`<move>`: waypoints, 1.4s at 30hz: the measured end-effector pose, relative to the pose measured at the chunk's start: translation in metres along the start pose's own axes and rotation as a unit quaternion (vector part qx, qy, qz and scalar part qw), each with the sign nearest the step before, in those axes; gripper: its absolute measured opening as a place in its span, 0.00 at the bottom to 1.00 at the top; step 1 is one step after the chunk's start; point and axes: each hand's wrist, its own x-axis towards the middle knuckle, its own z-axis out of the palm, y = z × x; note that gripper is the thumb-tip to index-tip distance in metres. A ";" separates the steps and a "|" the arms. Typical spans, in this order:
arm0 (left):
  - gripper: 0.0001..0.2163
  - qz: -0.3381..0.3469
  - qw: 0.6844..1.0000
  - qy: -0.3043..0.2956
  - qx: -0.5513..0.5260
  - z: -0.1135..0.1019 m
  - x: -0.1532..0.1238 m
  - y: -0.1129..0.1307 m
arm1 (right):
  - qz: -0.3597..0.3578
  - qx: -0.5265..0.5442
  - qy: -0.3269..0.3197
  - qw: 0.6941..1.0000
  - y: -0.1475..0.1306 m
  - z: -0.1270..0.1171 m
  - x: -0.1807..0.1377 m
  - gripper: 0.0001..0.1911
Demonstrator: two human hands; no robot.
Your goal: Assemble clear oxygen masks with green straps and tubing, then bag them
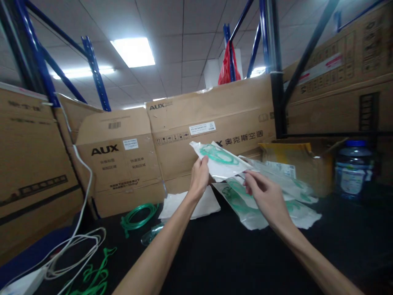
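My left hand (200, 177) pinches the left edge of a clear-and-white pouch (219, 160) with coiled green tubing inside, raised above the table. At the pouch's lower right corner is my right hand (264, 192), fingers pressed together on its edge. Under and behind my right hand lie several similar pouches (245, 213) with green tubing, spread in a loose pile. White sheets or flat pouches (196, 207) lie beneath my left wrist. A coil of green tubing (139, 216) and a clear mask-like plastic piece (151, 235), partly hidden by my left forearm, rest to the left.
Green elastic straps (96, 272) and a white cable (76, 250) with a white power strip (26, 282) lie at left. Cardboard panels (181, 155) wall the black table (233, 262). An open carton (302, 166) and a blue-lidded jar (352, 170) stand at right.
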 end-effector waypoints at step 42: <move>0.21 -0.013 0.988 0.027 0.151 -0.162 -0.096 -0.058 | 0.306 0.482 -0.252 0.782 0.027 0.141 -0.036 0.13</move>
